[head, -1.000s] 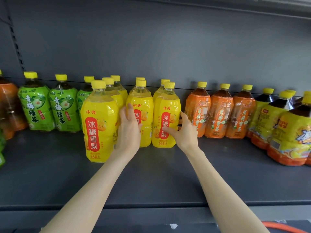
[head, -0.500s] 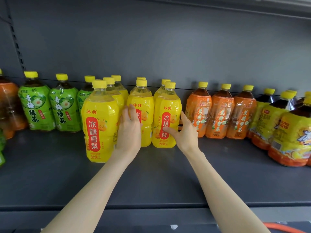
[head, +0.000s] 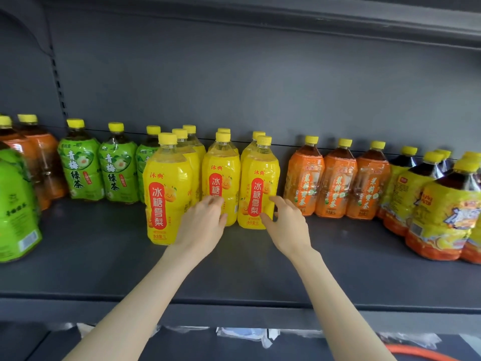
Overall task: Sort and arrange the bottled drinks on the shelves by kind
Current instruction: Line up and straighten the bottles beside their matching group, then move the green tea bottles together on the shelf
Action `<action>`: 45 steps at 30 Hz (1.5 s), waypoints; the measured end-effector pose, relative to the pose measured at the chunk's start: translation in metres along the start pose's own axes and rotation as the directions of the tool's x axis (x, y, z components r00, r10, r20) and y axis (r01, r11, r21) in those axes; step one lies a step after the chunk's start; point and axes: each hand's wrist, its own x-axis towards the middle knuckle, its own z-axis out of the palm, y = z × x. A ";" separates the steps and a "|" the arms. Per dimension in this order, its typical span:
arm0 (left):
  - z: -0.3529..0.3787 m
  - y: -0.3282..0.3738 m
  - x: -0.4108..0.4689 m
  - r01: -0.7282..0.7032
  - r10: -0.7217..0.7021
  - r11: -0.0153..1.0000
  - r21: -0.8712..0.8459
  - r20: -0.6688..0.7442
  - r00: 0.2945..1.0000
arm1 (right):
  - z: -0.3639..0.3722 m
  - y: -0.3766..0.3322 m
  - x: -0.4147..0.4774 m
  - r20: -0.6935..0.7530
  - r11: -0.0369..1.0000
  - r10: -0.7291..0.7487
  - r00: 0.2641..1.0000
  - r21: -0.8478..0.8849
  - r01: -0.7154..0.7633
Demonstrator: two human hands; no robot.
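1. Head view: a dark grey metal shelf [head: 234, 269] carries a row of plastic bottles, all upright and all with yellow screw caps.
2. The yellow bottles [head: 221, 178] stand at the middle in three short files. Their glossy wrap reads 沐典 at the top and 冰糖雪梨 in white on a red oval; the front one [head: 166, 194] also shows 净含量 1L at the foot.
3. To their left, the green bottles [head: 78, 170] hold dark tea, and their label reads 青梅绿茶 beside a pictured plum.
4. To the right stand three orange bottles [head: 335, 183]; the writing is blurred, but looks like 茉莉蜜茶.
5. At the far right, dark-tea bottles [head: 442, 217] wear yellow-and-orange wrap whose lettering cannot be read.
6. The left hand [head: 200, 225] has its grip released, fingers loosely spread in front of the middle yellow bottle and beside the front one.
7. The right hand [head: 286, 225] is likewise unclenched, its fingertips [head: 265, 218] at the lower right of the right-hand yellow bottle [head: 257, 188].
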 end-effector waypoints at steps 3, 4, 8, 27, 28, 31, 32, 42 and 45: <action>-0.033 -0.003 -0.023 -0.066 0.066 0.998 -0.001 -0.042 0.997 | -0.014 -0.017 -0.015 -0.037 0.994 -0.098 0.994 0.049 0.100; -0.047 -0.006 -0.030 -0.081 0.080 0.997 -0.003 -0.072 0.994 | -0.019 -0.027 -0.019 -0.065 0.989 -0.127 0.990 0.067 0.131; -0.104 -0.029 -0.051 -0.112 0.113 0.994 0.014 -0.175 0.978 | -0.030 -0.081 -0.034 -0.162 0.959 -0.238 0.958 0.120 0.258; -0.280 -0.318 -0.221 0.042 -0.070 0.996 -0.075 -0.414 0.908 | 0.131 -0.397 -0.154 -0.196 0.812 -0.387 0.901 0.390 0.434; -0.283 -0.330 -0.221 0.045 -0.077 0.995 -0.087 -0.416 0.906 | 0.137 -0.409 -0.153 -0.185 0.817 -0.384 0.905 0.389 0.426; -0.290 -0.361 -0.211 0.039 -0.086 0.992 -0.119 -0.418 0.904 | 0.150 -0.438 -0.142 -0.185 0.821 -0.388 0.903 0.375 0.430; -0.290 -0.370 -0.205 0.036 -0.091 0.990 -0.139 -0.418 0.904 | 0.154 -0.446 -0.136 -0.197 0.821 -0.391 0.899 0.367 0.437; -0.252 -0.423 -0.131 -0.017 -0.128 0.914 -0.404 -0.327 0.936 | 0.195 -0.455 -0.080 -0.430 0.878 -0.260 0.865 0.267 0.397; -0.237 -0.432 -0.113 0.028 -0.181 0.868 -0.496 -0.264 0.947 | 0.205 -0.448 -0.068 -0.483 0.898 -0.234 0.844 0.226 0.378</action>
